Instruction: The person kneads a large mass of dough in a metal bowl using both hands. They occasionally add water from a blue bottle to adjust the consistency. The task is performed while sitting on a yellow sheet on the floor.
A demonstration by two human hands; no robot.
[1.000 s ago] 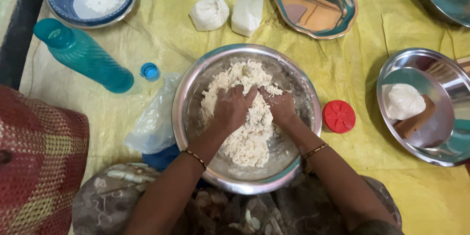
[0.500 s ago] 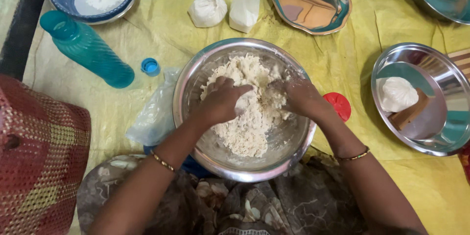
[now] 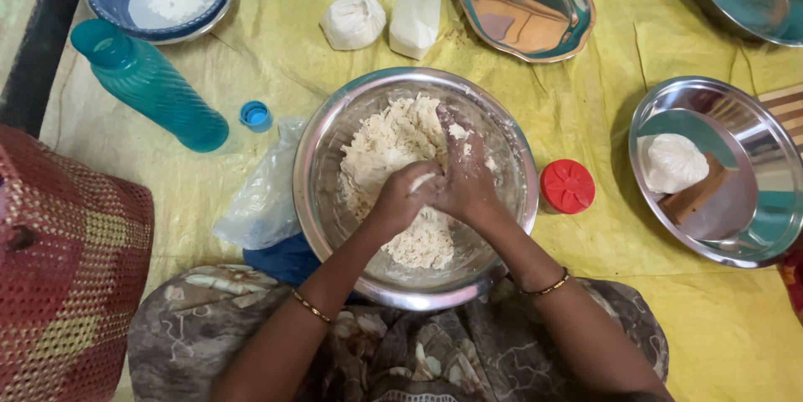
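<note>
A yellow cloth (image 3: 276, 59) holds a steel mixing bowl (image 3: 322, 151) of crumbly flour dough (image 3: 389, 143). Both hands meet mid-bowl: left hand (image 3: 403, 197) curled around a clump, right hand (image 3: 464, 176) pressed flat beside it, most dough lying beyond the fingers.

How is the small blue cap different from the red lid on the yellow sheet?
The blue cap is smaller than the red lid. The blue cap lies open side up, so its hollow shows, while the red lid shows a closed face with a moulded pattern. The blue cap lies left of the steel bowl, near the teal bottle; the red lid lies right of it. Both are round and rest off their containers.
</note>
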